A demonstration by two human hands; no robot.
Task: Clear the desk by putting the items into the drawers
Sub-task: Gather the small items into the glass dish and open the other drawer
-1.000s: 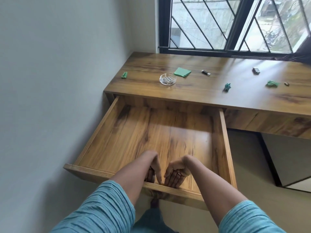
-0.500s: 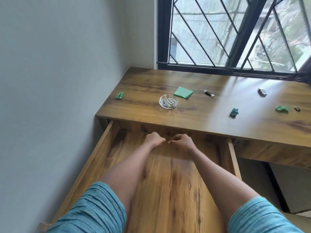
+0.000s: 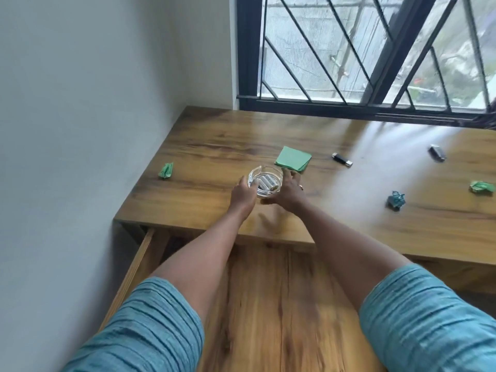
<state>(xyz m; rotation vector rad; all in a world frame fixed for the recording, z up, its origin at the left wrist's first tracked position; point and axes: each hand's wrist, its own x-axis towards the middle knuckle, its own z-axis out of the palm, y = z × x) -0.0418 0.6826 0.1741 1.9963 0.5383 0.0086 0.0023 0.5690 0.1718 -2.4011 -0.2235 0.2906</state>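
Two hands: both were out over the bench point(image 3: 204, 146), the left hand point(image 3: 243, 193) and right hand point(image 3: 288, 196) clamped on the glass dish point(image 3: 268, 169) from either side, fingers curled round its wall.
Glass dish: it was near the bench's front left, between the hands. Lifted or resting, the blur would not tell.
In the dish: a few batteries point(image 3: 265, 183), lying flat.
Green notepad point(image 3: 293, 159): just behind the dish, close to the right hand's fingertips.
USB stick point(image 3: 341, 159): right of the notepad, apart from it.
Paper: a green paper ball point(image 3: 166, 171) lay over by the wall point(image 3: 94, 130). A teal paper ball point(image 3: 396, 200) and a crumpled green scrap point(image 3: 481, 187) were well off to the right.
Small dark thing point(image 3: 437, 153): far right, too blurred to name.
Drawer point(image 3: 276, 304): it stood wide open under the bench's front edge, beneath both forearms.
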